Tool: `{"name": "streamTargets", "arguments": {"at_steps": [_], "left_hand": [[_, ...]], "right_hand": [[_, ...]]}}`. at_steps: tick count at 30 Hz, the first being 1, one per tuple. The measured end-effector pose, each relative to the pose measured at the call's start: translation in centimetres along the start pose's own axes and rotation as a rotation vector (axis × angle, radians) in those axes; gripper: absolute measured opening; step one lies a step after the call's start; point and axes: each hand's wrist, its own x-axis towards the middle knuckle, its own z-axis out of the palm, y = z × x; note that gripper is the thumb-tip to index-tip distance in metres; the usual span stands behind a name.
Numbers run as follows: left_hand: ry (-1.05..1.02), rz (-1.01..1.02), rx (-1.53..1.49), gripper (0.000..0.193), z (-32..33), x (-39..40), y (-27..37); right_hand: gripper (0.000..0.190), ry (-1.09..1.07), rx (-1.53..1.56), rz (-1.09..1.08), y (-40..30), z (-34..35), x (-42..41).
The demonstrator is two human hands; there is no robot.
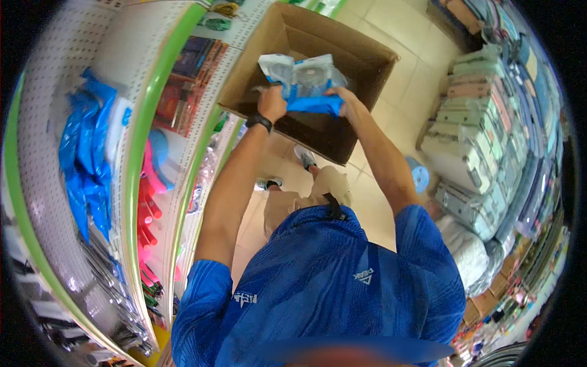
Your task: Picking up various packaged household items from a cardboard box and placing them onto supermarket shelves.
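An open cardboard box (367,87) stands tilted in front of me. Over its opening my left hand (272,103) grips the left side of clear plastic packages with blue and white parts (312,82). My right hand (349,104) has hold of their right side, at the blue lower edge. The contents of the packages are blurred, and my curled fingers are partly hidden. A dark band circles my left wrist.
Shelves with green edges (146,105) run along the left, bearing blue plastic packages (87,156) and pink and red goods. Stacked pale packaged goods (477,133) stand at the right. A round blue object (418,176) lies beside them, near the tiled floor (390,119).
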Motion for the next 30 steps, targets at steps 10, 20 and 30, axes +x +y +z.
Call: {"name": "streamTargets", "arguments": {"at_steps": [10,20,30], "left_hand": [[0.085,0.072,-0.413,0.036,-2.6,-12.1,5.3],[0.361,-0.686,-0.627,0.033,-4.6,-34.0,1.3],[0.676,-0.54,-0.657,0.03,-10.2,-34.1,0.2]], "right_hand": [[0.033,0.125,-0.674,-0.028,1.8,-7.8,21.5],[0.08,0.121,-1.758,-0.784,10.1,-1.4,23.2],[0.031,0.334,-0.746,-1.361,0.8,15.5,-1.2]]}}
